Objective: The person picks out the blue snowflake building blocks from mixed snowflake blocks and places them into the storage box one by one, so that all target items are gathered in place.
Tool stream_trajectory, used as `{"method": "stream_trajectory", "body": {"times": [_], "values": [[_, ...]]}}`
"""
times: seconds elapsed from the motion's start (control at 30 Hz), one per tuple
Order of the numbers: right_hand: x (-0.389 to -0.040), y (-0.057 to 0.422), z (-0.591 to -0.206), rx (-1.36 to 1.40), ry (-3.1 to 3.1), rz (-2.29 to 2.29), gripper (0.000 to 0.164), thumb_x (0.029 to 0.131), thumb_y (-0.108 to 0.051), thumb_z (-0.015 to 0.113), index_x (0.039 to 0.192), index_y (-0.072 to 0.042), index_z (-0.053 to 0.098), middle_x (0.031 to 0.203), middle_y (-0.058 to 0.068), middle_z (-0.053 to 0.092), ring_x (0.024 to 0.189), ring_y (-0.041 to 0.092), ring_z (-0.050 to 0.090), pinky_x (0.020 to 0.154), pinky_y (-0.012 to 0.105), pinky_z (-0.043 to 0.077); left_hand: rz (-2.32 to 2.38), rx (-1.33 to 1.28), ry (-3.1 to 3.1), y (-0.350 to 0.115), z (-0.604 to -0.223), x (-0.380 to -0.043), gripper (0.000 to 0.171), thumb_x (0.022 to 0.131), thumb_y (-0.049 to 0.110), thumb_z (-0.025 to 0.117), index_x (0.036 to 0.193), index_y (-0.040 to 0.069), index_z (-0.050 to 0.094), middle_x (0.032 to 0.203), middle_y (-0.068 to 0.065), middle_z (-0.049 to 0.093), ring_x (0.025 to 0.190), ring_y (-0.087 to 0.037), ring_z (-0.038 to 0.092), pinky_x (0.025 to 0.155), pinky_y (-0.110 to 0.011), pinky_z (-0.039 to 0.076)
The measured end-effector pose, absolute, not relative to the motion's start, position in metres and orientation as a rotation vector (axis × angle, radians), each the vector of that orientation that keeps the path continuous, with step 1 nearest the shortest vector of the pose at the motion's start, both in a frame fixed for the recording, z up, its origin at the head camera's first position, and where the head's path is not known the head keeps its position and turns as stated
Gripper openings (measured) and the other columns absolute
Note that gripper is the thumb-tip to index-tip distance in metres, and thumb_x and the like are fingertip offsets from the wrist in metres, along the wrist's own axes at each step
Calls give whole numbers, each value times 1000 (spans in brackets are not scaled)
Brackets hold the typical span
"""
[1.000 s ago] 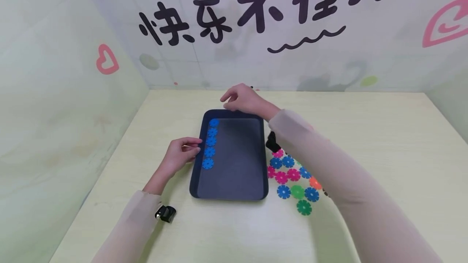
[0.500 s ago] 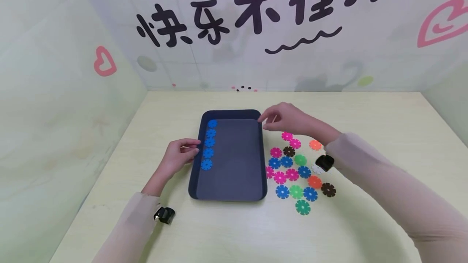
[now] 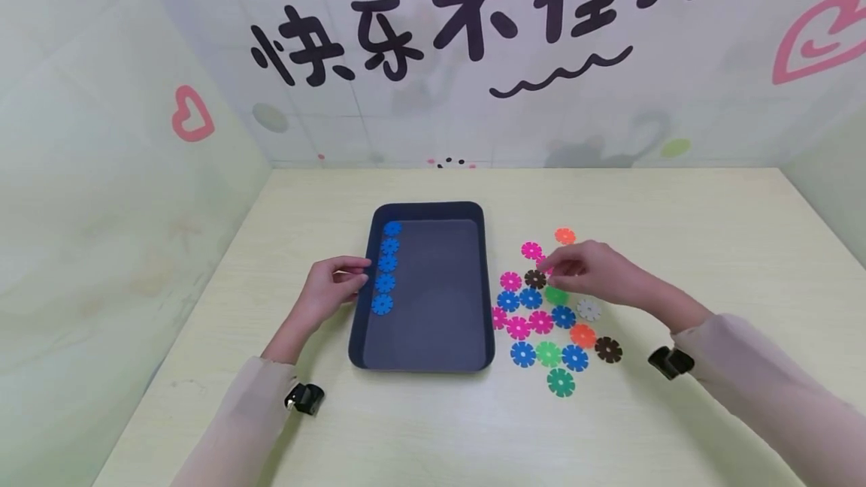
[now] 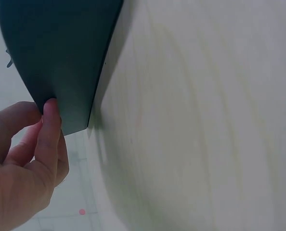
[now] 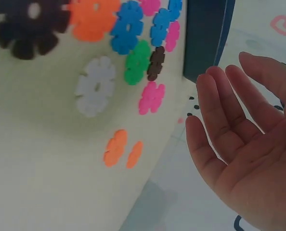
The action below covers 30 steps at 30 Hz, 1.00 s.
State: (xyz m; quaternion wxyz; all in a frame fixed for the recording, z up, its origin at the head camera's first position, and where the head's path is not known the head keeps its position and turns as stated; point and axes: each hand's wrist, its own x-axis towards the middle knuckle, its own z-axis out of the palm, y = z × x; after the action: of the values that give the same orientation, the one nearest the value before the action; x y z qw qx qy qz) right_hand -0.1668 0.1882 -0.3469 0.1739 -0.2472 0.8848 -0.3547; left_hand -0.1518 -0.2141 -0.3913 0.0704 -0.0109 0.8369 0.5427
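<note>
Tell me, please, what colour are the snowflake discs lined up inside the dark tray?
Blue: five plastic snowflake discs along the dark tray's left edge, clearest in the head view.

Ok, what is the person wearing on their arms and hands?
Both arms are covered in thin, pale beige, slightly sheer sleeves reaching the wrists. A small black camera unit is strapped at each wrist. The left hand and right hand are bare: no gloves, rings or markings show.
</note>
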Motion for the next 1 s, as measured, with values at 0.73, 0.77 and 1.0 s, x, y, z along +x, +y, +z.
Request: {"method": "stream_trajectory", "body": {"times": [0.73, 0.77, 1.0], "values": [[-138, 215, -388, -575, 2603, -1010, 31, 74, -19, 77, 99, -4, 67, 90, 4, 55, 81, 21, 49, 64, 23, 48, 1642, -36, 2508, -214, -392, -153, 30, 88, 2, 58, 117, -5, 59, 99, -17, 57, 80, -18, 60, 66, -29, 54], [-138, 214, -389, -564, 2616, -1001, 31, 73, -20, 78, 98, -4, 67, 90, 4, 55, 81, 21, 48, 64, 23, 47, 1642, -36, 2508, -214, -392, -153, 29, 88, 2, 58, 117, -5, 59, 99, -17, 57, 80, -19, 60, 66, -29, 54], [-139, 211, -396, -540, 2667, -945, 32, 70, -23, 80, 95, -5, 68, 84, 3, 53, 78, 20, 46, 59, 24, 45, 1642, -34, 2507, -213, -392, -153, 29, 88, 2, 59, 116, -5, 59, 99, -17, 57, 82, -21, 60, 66, -30, 54]]}}
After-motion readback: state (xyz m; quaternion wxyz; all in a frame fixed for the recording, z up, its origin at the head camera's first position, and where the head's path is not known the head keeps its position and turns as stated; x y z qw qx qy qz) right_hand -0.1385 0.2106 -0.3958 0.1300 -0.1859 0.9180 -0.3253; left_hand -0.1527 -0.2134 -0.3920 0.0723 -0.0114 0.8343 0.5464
